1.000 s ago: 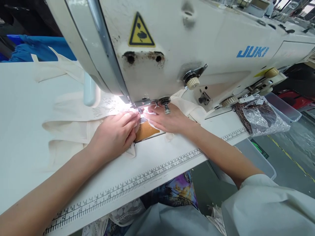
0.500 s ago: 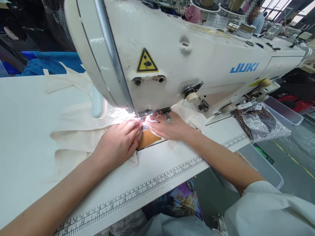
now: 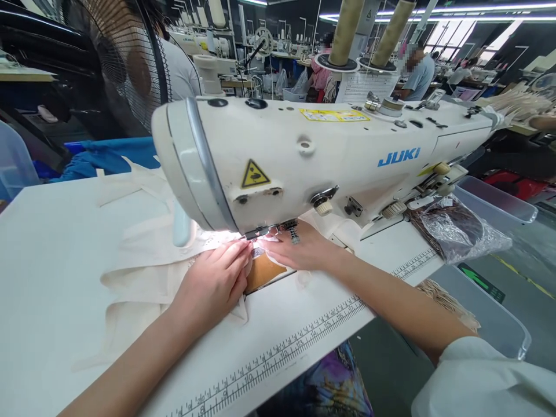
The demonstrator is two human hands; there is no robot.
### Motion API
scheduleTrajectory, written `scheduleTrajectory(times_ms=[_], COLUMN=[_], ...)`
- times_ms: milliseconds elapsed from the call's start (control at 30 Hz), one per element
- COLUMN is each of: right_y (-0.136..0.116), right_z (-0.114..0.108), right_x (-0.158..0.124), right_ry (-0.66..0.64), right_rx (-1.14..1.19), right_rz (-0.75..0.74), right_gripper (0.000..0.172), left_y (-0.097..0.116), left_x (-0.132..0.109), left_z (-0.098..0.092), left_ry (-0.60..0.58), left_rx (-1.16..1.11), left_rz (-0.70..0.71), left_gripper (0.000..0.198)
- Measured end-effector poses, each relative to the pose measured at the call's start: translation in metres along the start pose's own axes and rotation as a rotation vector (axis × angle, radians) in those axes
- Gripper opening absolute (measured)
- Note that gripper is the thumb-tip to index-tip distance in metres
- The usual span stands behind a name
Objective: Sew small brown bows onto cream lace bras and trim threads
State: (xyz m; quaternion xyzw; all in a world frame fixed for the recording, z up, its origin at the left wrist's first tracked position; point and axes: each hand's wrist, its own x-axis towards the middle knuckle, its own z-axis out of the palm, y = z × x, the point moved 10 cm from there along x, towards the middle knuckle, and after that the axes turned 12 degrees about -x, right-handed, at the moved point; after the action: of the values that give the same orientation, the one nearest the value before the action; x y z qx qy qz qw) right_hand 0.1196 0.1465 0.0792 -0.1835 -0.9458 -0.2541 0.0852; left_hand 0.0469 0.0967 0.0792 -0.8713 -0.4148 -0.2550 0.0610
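A white sewing machine point(image 3: 278, 139) stands across the table, its lamp lighting the needle area under the head. Cream fabric point(image 3: 147, 246) lies in folds to the left of the needle and runs in beneath the machine. My left hand point(image 3: 212, 278) presses that fabric just left of the needle, fingers together and thumb tucked in. On the other side, my right hand point(image 3: 304, 246) holds the cloth with its fingertips close to the needle, partly hidden by the presser parts. Between the hands shows a tan plate point(image 3: 263, 273) in the machine bed.
Ruler markings point(image 3: 278, 359) run along the table's front edge. To the right are a plastic-wrapped dark bundle point(image 3: 456, 226) and clear bins point(image 3: 499, 313). A black fan point(image 3: 117, 52) stands behind at left. Thread cones point(image 3: 345, 35) rise behind the machine; other people sit farther back.
The view has tilted upward, so more of the workshop shows and the machine sits lower in the picture. Both hands stay at the needle with the fabric; little else differs.
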Motion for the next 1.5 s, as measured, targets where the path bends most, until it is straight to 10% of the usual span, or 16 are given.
scheduleTrajectory(times_ms=[867,1500], right_y=[-0.003,-0.006], right_z=[-0.006,-0.015], right_x=[0.000,-0.006], right_ry=[-0.046,0.178], right_rx=[-0.010,-0.140], right_rz=[0.007,0.076], right_gripper=[0.025,0.022], left_y=[0.000,0.005], left_x=[-0.001,-0.005], left_z=[-0.002,-0.005], left_ry=[0.020,0.049], left_rx=[0.019,0.082], left_rz=[-0.001,0.063], left_gripper=[0.035,0.037])
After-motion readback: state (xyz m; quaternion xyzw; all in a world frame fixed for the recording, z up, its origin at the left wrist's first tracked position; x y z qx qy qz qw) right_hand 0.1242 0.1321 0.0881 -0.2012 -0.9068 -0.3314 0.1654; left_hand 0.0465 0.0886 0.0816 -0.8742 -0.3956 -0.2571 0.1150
